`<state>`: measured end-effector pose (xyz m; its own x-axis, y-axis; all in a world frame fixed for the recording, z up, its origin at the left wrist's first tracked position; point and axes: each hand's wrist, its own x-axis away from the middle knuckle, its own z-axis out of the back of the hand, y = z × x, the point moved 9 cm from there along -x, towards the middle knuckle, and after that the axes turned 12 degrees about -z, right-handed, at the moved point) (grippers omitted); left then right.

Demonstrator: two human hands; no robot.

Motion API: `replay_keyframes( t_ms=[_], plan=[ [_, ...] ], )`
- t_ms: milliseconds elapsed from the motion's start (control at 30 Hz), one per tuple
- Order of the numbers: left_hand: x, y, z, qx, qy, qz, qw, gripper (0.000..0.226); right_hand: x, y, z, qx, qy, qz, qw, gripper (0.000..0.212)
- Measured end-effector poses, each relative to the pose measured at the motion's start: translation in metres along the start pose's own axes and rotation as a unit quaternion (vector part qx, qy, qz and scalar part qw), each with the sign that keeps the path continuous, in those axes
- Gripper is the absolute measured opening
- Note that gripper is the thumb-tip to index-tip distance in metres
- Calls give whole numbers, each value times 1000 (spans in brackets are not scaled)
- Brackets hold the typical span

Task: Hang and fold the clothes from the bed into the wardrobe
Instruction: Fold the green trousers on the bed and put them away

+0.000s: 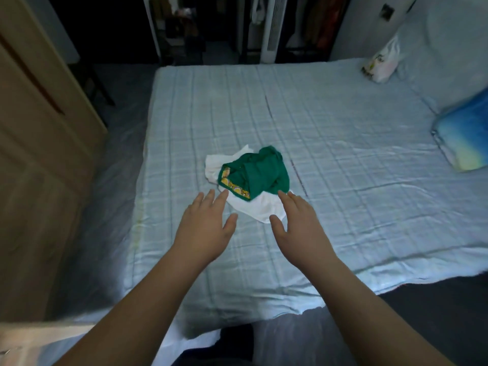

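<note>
off to the left of the fingers stands a tan wooden door panel [39, 154], close by the bed's edge. the left hand [204, 225] reaches out palm down over the pale checked sheet [343, 154], fingers straight and slightly spread, thumb out to the side, gripping nothing. just past those fingertips, and a little to their right, lies a crumpled white cloth [253, 208], and on top of it a bunched green garment [257, 173] with a yellow patterned hem turned towards the fingers. the pile sits mid-bed, between the two sets of fingertips and just beyond them. the right hand [298, 225] mirrors the left, flat and relaxed, fingers straight and close to one another, the tips at the near edge of the green fabric, the thumb by the corner of the white cloth; whether they touch the fabric i cannot tell. far beyond the fingers, across the bed, hanging clothes [324, 25] show in a dark opening. well to the right of the right fingers a white plastic bag [383, 62] sits at the far corner, and a blue pillow [464, 138] lies at the bed's right side.
</note>
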<state>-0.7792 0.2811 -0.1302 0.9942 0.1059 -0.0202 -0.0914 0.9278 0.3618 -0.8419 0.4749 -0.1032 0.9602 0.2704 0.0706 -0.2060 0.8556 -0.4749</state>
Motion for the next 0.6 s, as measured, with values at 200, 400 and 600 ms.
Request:
replay_keyframes(
  t_ms=[200, 400, 600],
  plan=[
    [-94, -47, -48, 31, -44, 32, 998, 66, -112, 16, -42, 3, -61, -36, 997, 59],
    [-176, -83, -86, 64, -71, 58, 994, 60, -202, 36, -82, 9, -111, -70, 991, 57],
    [-238, -127, -145, 127, -101, 119, 980, 53, -289, 60, -142, -10, -159, -92, 983, 54]
  ],
)
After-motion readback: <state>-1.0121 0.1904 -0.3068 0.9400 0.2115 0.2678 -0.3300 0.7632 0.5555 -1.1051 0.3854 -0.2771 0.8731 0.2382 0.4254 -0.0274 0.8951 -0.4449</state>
